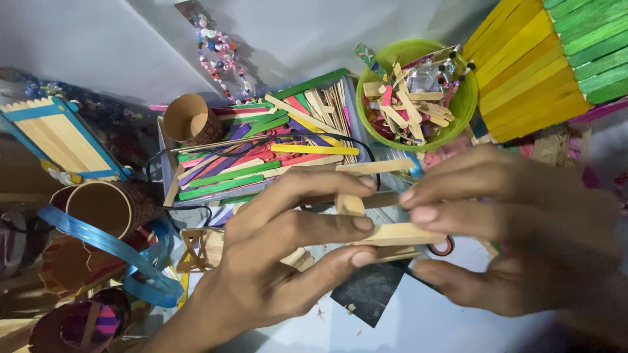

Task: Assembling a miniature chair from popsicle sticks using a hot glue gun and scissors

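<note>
My left hand and my right hand meet at the middle of the view, both pinching a small frame of plain wooden craft sticks. The left fingertips press the frame's left end. From the right side, my right thumb and fingers grip it. Part of the frame is hidden behind my fingers. Just behind my hands lies a tray of coloured craft sticks.
A green bowl of stick offcuts and beads stands at the back right. A yellow and green stick panel fills the top right. Cardboard tubes, a blue ribbon and a stick model crowd the left. A black square lies below my hands.
</note>
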